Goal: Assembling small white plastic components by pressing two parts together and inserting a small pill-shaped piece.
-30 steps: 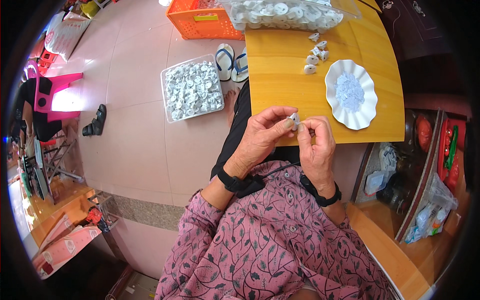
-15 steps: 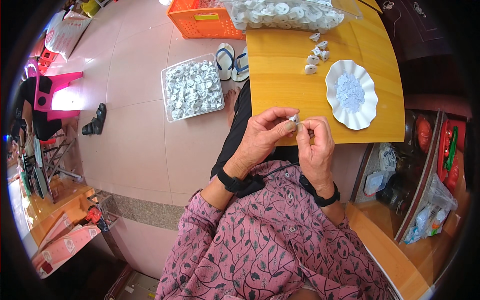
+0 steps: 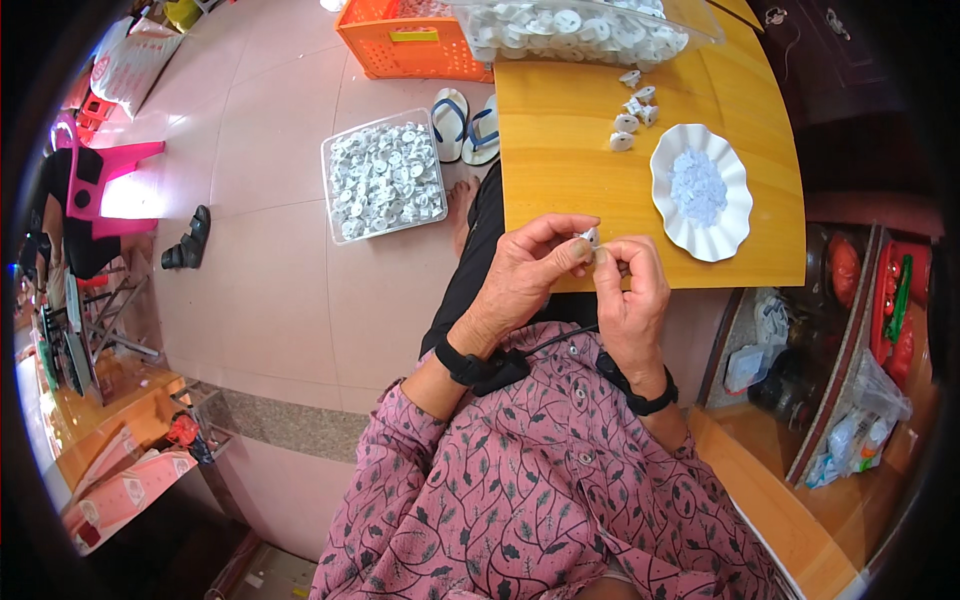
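Over the near edge of the yellow table (image 3: 560, 150), my left hand (image 3: 527, 262) pinches a small white plastic part (image 3: 590, 237) between thumb and forefinger. My right hand (image 3: 632, 290) meets it from the right, thumb and forefinger pressed together against the part; whatever they hold is too small to make out. Beyond the hands lie several loose white plastic parts (image 3: 627, 123). To their right stands a white scalloped dish (image 3: 735, 215) with a heap of small pale-blue flat pieces (image 3: 697, 187).
A clear bin (image 3: 610, 50) of white parts sits at the table's far end, beside an orange crate (image 3: 400, 50). On the floor stand a clear tub (image 3: 385, 180) of similar parts and flip-flops (image 3: 450, 125). Shelves (image 3: 850, 370) with bags are at right; a person sits by a pink chair (image 3: 92, 190).
Both hands stay together on the white part with almost no movement. The whole view has shifted very slightly.
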`<state>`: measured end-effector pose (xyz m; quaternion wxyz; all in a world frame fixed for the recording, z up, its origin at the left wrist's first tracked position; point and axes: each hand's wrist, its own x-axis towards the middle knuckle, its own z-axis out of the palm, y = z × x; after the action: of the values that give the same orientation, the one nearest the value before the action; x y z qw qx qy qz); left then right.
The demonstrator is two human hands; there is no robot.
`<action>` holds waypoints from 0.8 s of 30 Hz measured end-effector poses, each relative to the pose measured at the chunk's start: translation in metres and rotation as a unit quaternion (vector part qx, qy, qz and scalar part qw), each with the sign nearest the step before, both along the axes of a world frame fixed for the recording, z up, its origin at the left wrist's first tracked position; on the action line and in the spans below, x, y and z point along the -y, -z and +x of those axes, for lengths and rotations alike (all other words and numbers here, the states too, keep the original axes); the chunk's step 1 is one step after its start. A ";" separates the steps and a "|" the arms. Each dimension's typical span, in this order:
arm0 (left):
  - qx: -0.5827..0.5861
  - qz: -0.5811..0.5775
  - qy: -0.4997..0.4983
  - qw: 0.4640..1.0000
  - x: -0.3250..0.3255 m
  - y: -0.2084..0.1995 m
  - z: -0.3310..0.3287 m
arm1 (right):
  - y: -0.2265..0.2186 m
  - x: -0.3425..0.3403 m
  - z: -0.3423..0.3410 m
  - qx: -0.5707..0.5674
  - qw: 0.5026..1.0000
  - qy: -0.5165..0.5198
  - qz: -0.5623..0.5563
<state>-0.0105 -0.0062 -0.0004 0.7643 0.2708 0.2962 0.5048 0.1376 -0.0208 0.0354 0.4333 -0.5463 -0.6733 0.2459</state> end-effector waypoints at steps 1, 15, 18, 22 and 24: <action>0.029 -0.007 0.004 1.000 0.000 0.000 0.000 | -0.001 0.000 0.001 0.002 1.000 -0.001 0.001; -0.020 0.027 0.004 0.999 0.004 -0.004 -0.014 | -0.007 0.005 -0.008 -0.154 0.979 0.002 -0.132; -0.038 0.051 0.007 0.998 0.004 -0.003 -0.020 | -0.013 0.005 -0.012 -0.132 0.984 -0.007 -0.122; -0.049 0.062 0.003 0.997 0.005 -0.002 -0.023 | -0.016 0.005 -0.015 -0.117 0.986 -0.019 -0.113; -0.055 0.061 0.000 0.997 0.006 -0.001 -0.025 | -0.021 0.006 -0.018 -0.087 0.989 -0.025 -0.118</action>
<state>-0.0354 -0.0119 0.0008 0.7290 0.3445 0.3059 0.5063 0.1200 -0.0268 0.0568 0.4166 -0.5526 -0.6131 0.3810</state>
